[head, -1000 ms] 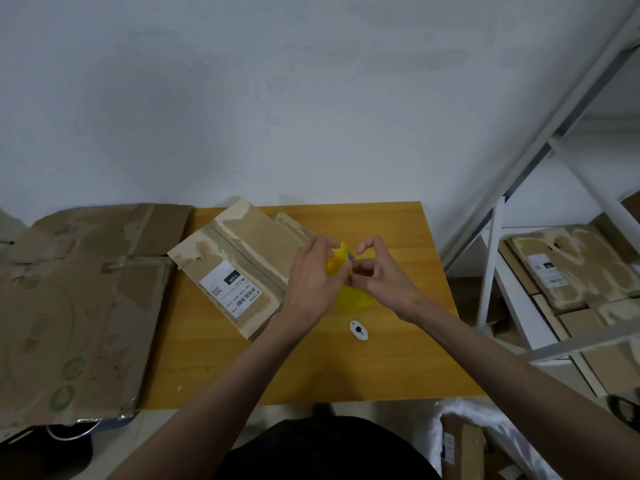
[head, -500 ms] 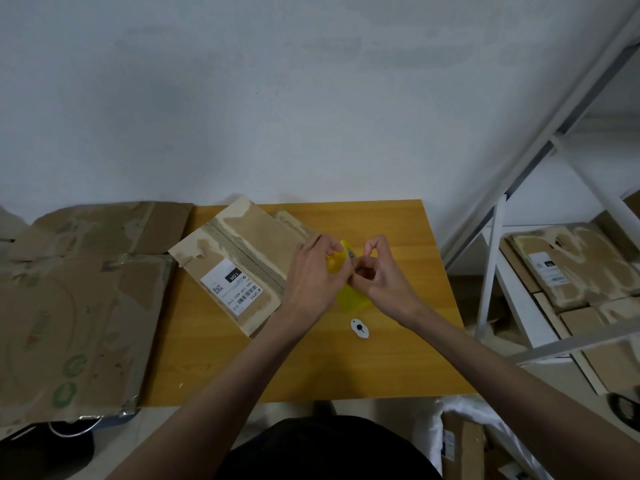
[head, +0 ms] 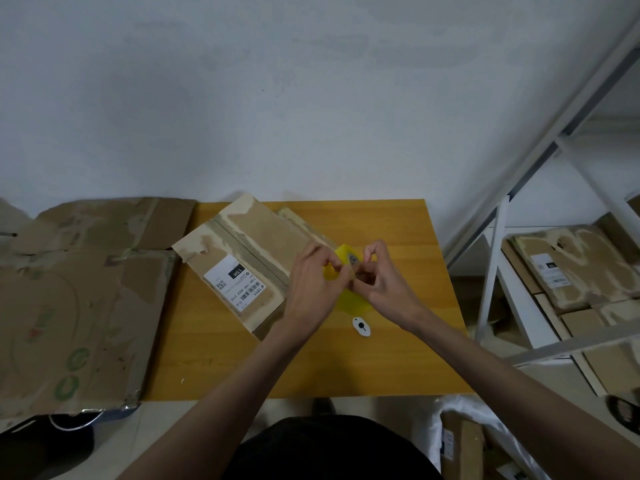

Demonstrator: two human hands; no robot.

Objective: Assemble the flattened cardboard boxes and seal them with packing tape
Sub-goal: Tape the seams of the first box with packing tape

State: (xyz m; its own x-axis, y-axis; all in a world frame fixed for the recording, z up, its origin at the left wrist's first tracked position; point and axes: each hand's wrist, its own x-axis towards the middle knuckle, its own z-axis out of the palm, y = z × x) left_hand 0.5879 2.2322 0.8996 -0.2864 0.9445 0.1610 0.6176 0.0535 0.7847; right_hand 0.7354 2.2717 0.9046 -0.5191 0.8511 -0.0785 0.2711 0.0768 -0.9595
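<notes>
Both hands meet over the wooden table (head: 398, 358), left hand (head: 313, 289) and right hand (head: 382, 282) pinching a yellow tape dispenser (head: 349, 301) between curled fingers; flattened cardboard box (head: 242, 261) lies just left, under the left wrist; small white tag (head: 361, 326) near the dispenser.

storeroom | metal shelving (head: 498, 271) | stacked flat cardboard (head: 568, 268) | bare wall (head: 277, 98)
</notes>
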